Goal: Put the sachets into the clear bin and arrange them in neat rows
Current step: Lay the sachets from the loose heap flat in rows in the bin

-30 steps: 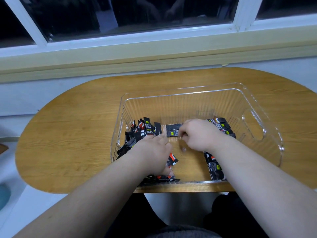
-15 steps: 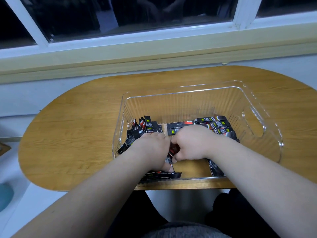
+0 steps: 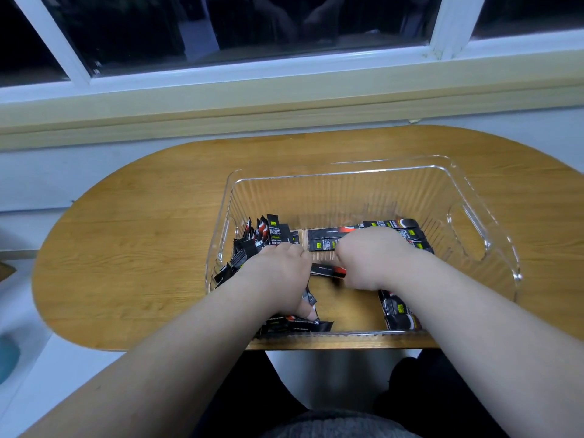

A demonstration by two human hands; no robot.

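Wooden bench [image 3: 126, 248] noted: rounded ends, warm oak grain, set close below a window [image 3: 252, 23]. Glass is found dark; faint reflections are caught in it. Frame [image 3: 221, 74] is painted white, with upright bars shown slanted by the wide lens. A pale yellow-green sill [image 3: 284, 102] is run beneath it across the full width. Wall [image 3: 63, 178] is seen as pale blue-grey. Pale floor [image 3: 31, 358] is glimpsed lower left, where a teal object [image 3: 8, 361] is cut off by the edge. Even indoor light is spread over the bench top.

Sachet [image 3: 328, 270] newly in right hand [image 3: 369, 259] (blurred)
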